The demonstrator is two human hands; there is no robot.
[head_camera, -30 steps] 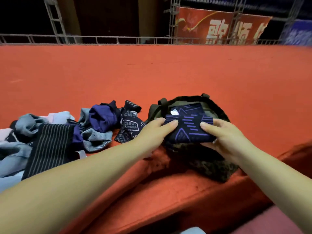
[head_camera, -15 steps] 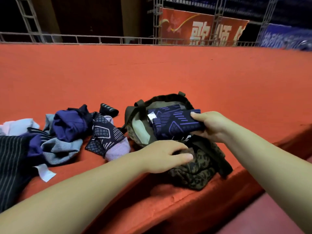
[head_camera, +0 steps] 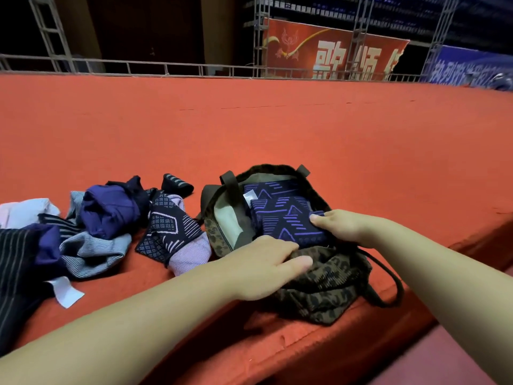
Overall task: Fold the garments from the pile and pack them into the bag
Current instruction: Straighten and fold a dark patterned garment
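right hand (head_camera: 344, 226) pinches folded garment (head_camera: 286, 220) in bag (head_camera: 327, 284); left hand (head_camera: 263, 270) presses bag flat.

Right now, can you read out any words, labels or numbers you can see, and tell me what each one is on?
Red banner: large pale Chinese characters, cut off by scaffolding and the lower rail; I cannot read them with confidence.
Blue banner: a row of pale Chinese characters, too blurred to read.
White tag on the folded garment in the bag: no legible print.
White tag by the pile: appears blank.
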